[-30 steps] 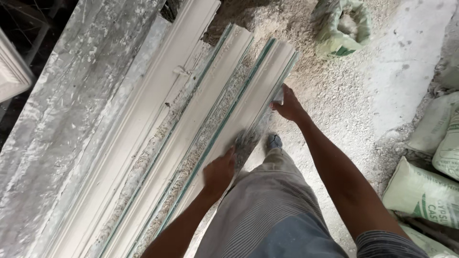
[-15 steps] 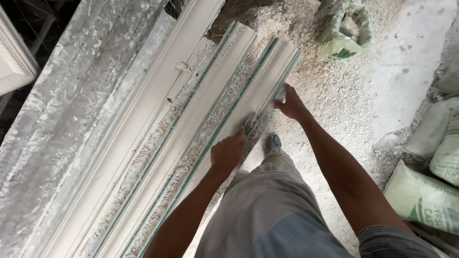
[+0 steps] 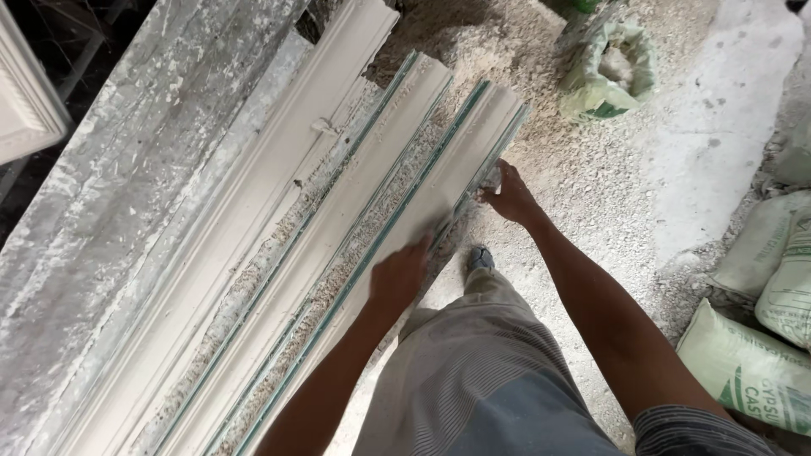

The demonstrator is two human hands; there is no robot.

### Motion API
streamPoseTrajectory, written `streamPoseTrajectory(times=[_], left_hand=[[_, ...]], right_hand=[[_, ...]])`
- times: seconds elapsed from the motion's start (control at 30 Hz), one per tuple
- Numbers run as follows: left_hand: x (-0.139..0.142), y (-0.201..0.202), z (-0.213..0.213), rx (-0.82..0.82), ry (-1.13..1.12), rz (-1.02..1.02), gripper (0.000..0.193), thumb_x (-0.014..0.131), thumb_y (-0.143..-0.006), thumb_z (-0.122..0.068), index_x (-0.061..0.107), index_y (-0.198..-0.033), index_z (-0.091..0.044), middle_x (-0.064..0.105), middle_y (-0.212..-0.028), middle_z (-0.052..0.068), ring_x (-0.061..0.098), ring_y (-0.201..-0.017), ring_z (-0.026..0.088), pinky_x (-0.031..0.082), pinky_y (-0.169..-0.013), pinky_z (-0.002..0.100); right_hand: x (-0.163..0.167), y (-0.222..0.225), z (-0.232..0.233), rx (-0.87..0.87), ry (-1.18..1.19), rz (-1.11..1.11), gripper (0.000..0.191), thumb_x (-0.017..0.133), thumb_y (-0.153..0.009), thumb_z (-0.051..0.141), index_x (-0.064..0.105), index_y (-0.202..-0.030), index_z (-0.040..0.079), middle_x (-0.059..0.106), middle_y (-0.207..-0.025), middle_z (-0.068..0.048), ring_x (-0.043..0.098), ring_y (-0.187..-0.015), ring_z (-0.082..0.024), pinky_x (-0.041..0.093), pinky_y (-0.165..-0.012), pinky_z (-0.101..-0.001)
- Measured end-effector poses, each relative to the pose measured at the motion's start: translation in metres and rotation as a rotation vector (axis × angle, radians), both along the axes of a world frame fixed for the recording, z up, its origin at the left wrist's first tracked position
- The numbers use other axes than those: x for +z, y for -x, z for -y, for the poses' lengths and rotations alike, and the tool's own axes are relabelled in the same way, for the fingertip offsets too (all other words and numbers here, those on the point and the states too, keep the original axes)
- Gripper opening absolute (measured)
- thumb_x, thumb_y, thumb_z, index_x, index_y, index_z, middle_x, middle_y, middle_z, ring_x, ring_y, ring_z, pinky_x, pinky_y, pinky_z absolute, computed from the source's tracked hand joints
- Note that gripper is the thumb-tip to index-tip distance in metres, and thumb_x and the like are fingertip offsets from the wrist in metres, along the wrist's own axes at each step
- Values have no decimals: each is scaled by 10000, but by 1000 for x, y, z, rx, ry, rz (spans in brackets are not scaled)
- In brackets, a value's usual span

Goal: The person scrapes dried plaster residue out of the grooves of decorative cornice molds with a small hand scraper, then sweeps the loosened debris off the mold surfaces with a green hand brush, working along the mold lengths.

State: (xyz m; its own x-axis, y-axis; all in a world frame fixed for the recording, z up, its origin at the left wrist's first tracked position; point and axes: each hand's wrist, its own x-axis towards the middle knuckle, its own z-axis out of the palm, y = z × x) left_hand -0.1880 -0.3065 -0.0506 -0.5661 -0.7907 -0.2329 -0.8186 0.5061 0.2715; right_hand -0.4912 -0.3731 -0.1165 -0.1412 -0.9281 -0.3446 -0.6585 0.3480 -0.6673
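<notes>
Head view, looking straight down: the left hand [image 3: 399,274] lies palm-down on the nearest white moulding strip [image 3: 397,245], fingers stretched flat and pressing on its top face rather than wrapped round it. The right hand [image 3: 507,196] is further up the same strip, at its outer edge close to the far end, fingers curled in against the side of the strip; whether they actually clamp it or only press against it, I cannot tell from here. The strip runs diagonally from lower left to upper right and lies on the long work bench [image 3: 127,194], outermost in a row of similar pieces. Just beside it sits a second moulding strip [image 3: 338,219] with green edging along its sides, and beyond that a third, longer moulding [image 3: 253,194] reaching toward the top of the picture. The person's grey striped trousers [image 3: 481,380] fill the bottom, with one shoe [image 3: 480,257] on the floor [image 3: 718,127], which is dusty and strewn with white rubble. An open green sack [image 3: 612,72] of white lumps stands near the top right, well apart from the hands, and pale filled sacks [image 3: 760,363] lie at the right edge.
</notes>
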Motion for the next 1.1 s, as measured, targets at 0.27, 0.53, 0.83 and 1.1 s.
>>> streamPoseTrajectory(times=[0.27,0.53,0.83,1.1], left_hand=[[-2,-9,-35,-200,200,188,553,701,-881,-145,520,-1394,-44,673,-1217,118,712,-761,233,584,-469,365],[35,-17,-37,-162,41,274,594,680,-870,-126,477,-1423,-45,666,-1172,129,717,-760,250,593,-439,365],[15,53,-6,-79,109,209,477,641,-928,-103,524,-1381,-8,706,-1049,131,724,-675,258,579,-474,408],[42,78,22,12,-193,275,404,592,-976,-115,539,-1372,-58,742,-840,146,744,-628,279,579,-517,435]], right_hand=[[-5,3,-2,-7,-3,70,910,759,-852,272,291,-1578,-18,393,-1574,-270,425,-1456,-401,381,-1194,-439],[-17,24,5,83,10,153,805,746,-900,289,339,-1543,25,431,-1556,-232,437,-1434,-368,397,-1149,-459],[15,57,27,-251,-164,856,609,562,-990,180,408,-1570,73,505,-1582,-154,498,-1404,-278,436,-1085,-420],[14,26,43,-440,36,1286,420,531,-1118,190,504,-1453,-61,618,-1303,-167,630,-1186,-241,554,-999,-359]])
